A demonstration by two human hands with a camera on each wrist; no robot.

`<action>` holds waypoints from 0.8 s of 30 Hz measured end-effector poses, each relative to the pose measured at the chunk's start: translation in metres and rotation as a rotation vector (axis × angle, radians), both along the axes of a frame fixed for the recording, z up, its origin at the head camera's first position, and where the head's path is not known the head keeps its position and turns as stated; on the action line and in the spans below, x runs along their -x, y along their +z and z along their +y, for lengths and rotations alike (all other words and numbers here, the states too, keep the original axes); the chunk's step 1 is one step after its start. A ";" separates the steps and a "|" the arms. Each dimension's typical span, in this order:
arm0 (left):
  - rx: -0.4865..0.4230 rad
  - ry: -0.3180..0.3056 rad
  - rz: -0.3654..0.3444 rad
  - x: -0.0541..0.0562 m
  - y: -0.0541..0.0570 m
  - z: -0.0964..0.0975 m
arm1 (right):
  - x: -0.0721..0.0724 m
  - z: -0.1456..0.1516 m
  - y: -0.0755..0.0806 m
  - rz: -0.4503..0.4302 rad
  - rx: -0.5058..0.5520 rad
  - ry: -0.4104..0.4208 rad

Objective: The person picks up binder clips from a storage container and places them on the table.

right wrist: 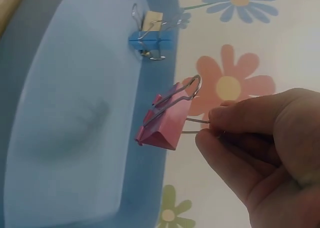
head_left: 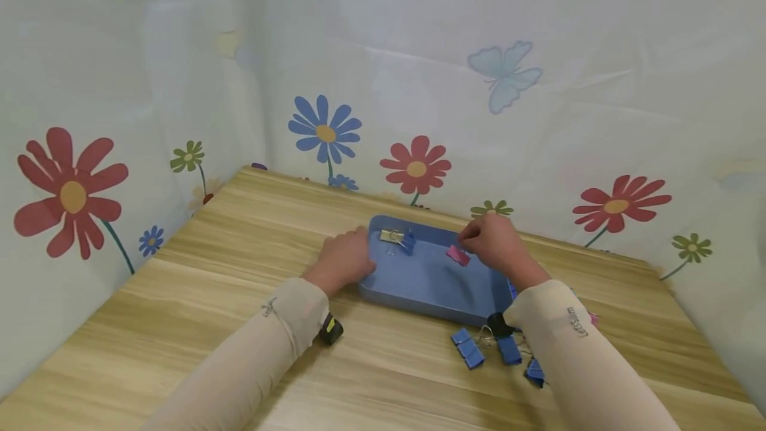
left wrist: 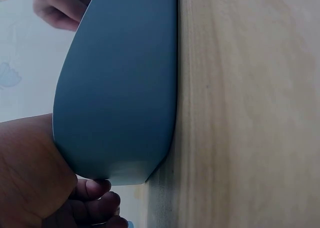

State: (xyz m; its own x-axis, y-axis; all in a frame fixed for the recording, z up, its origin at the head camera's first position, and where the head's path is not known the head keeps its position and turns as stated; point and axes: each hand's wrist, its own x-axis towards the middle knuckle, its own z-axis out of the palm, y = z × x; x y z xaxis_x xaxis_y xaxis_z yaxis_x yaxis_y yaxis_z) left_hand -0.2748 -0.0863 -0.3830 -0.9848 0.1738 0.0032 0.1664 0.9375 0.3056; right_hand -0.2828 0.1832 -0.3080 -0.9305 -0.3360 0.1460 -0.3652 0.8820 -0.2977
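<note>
My left hand (head_left: 344, 255) grips the left end of a blue tray (head_left: 413, 304), its palm over the rim (left wrist: 56, 133) and its fingers (left wrist: 95, 208) curled at the outer wall. With thumb and forefinger, my right hand (right wrist: 265, 148) pinches a wire handle of a pink binder clip (right wrist: 172, 120). That clip hangs above the tray toward its back wall, its other wire handle folded against the body. Inside the tray, at the back left corner, a yellow binder clip (head_left: 391, 236) and a blue binder clip (head_left: 408, 243) lie close together.
On the wooden table (head_left: 371, 378), several blue binder clips (head_left: 467, 349) lie in front of the tray's right end, partly under my right forearm. A bit of pink (head_left: 593, 318) shows past the right sleeve. A flower-printed curtain (head_left: 359, 52) hangs behind the table.
</note>
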 end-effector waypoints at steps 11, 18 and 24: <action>0.000 0.008 -0.011 -0.001 0.000 -0.001 | -0.033 0.022 0.018 -0.087 0.078 -0.034; -0.006 0.004 -0.006 -0.002 0.001 -0.002 | -0.055 0.033 0.025 -0.141 0.165 -0.074; -0.004 0.000 -0.007 -0.003 0.003 -0.001 | -0.079 0.039 0.029 -0.162 0.211 -0.082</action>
